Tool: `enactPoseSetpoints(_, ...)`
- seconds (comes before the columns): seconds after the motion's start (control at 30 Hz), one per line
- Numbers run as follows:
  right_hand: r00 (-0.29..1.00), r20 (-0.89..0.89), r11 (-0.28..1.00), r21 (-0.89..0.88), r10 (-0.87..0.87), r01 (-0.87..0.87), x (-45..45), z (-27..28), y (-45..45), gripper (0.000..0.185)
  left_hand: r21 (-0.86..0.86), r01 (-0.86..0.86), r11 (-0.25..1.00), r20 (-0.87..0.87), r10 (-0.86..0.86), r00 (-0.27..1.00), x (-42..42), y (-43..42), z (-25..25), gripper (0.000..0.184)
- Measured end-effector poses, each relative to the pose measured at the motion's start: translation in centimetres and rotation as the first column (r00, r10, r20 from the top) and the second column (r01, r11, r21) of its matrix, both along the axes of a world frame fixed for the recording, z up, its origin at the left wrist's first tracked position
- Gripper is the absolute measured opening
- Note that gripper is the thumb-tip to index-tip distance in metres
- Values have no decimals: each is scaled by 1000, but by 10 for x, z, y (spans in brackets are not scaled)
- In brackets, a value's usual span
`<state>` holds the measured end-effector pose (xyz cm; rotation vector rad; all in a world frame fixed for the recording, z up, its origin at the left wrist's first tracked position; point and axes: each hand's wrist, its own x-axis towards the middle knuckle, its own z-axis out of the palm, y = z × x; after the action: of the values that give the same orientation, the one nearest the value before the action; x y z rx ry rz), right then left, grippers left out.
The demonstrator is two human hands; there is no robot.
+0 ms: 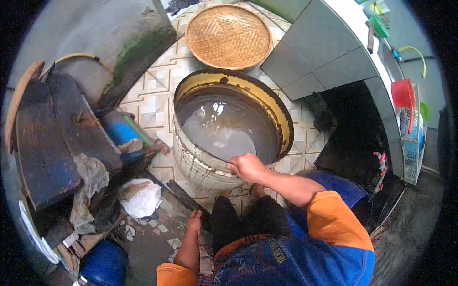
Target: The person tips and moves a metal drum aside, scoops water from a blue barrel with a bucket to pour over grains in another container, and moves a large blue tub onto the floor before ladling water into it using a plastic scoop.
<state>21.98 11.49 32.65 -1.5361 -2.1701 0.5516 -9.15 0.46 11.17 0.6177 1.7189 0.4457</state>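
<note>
A large round metal drum (pixel 210 171) with a rusty yellow inner wall stands on the tiled floor before me, holding cloudy grey water (pixel 214 128). My right hand (pixel 248 167) is at the drum's near rim, its fingers curled over something at the edge; a pale, rounded shape shows in the water just beyond it, and I cannot make out whether it is an object in my grip. My left hand (pixel 194 222) hangs low beside my left leg, away from the drum, small in view and touching nothing that I can see; its fingers are hard to tell apart.
Behind the drum lies a round woven tray (pixel 229 37). Dark wooden boards (pixel 45 138), a white plastic bag (pixel 143 198) and a blue barrel (pixel 105 263) are at the left. On the right are a tiled counter (pixel 319 47), a red plastic container (pixel 403 94) and a blue tub (pixel 341 187).
</note>
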Motion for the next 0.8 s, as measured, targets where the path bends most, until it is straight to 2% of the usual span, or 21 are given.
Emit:
enactPoseSetpoints(0.07, 997, -44, 997, 10, -70, 71, 31, 2, 12, 26, 62, 52, 997, -19, -51, 999, 13, 37, -26, 66)
enactPoseSetpoints(0.13, 988, -76, 990, 34, -132, 135, 66, -2, 23, 29, 36, 13, 999, -38, -12, 999, 49, 77, -3, 70)
enactPoseSetpoints(0.17, 986, -71, 988, 32, -151, 154, 81, -6, 29, 29, 130, 40, 991, -57, -32, 998, 56, 98, -15, 75)
enactPoseSetpoints(0.2, 977, -128, 983, 38, -171, 177, 97, -11, 35, 30, 124, 58, 991, -49, -52, 997, 71, 118, -15, 75)
enactPoseSetpoints(0.27, 962, -174, 975, 40, -209, 219, 128, -30, 47, 32, -2, -57, 998, 17, 57, 998, 106, 163, -8, 79)
enactPoseSetpoints(0.33, 947, -241, 969, 73, -212, 235, 165, -54, 57, 34, -41, -103, 994, 28, 104, 994, 103, 210, -106, 82)
enactPoseSetpoints(0.37, 944, -248, 967, 81, -217, 244, 184, -60, 61, 33, -17, -138, 990, 319, 136, 938, 116, 220, -129, 86)
enactPoseSetpoints(0.43, 925, -294, 961, 65, -239, 268, 215, -73, 70, 32, -64, -145, 987, 341, 158, 927, 150, 231, -124, 89)
enactPoseSetpoints(0.5, 904, -339, 955, 48, -261, 293, 246, -88, 78, 32, -122, -227, 966, 337, 255, 906, 206, 235, -75, 89)
enactPoseSetpoints(0.53, 888, -358, 949, 12, -290, 315, 266, -96, 80, 30, -132, -219, 967, 335, 251, 908, 220, 240, -92, 89)
enactPoseSetpoints(0.6, 860, -388, 938, -36, -331, 345, 300, -112, 82, 29, -120, -152, 981, 613, 194, 766, 232, 250, -128, 83)
enactPoseSetpoints(0.63, 823, -423, 921, -88, -379, 379, 317, -117, 81, 27, -157, -176, 972, 581, 235, 779, 238, 260, -140, 75)
enactPoseSetpoints(0.67, 782, -454, 901, -141, -427, 410, 330, -119, 74, 26, -164, -168, 972, 573, 233, 786, 246, 256, -150, 75)
enactPoseSetpoints(0.73, 747, -510, 896, -129, -427, 424, 341, -118, 58, 24, 59, -373, 926, 453, 308, 837, 271, 263, -123, 69)
enactPoseSetpoints(0.77, 707, -539, 879, -157, -458, 449, 345, -123, 48, 23, 184, -475, 861, 452, 355, 818, 298, 254, -79, 54)
enactPoseSetpoints(0.8, 666, -565, 862, -186, -487, 472, 357, -118, 33, 23, 201, -465, 862, 447, 342, 827, 315, 243, -56, 54)
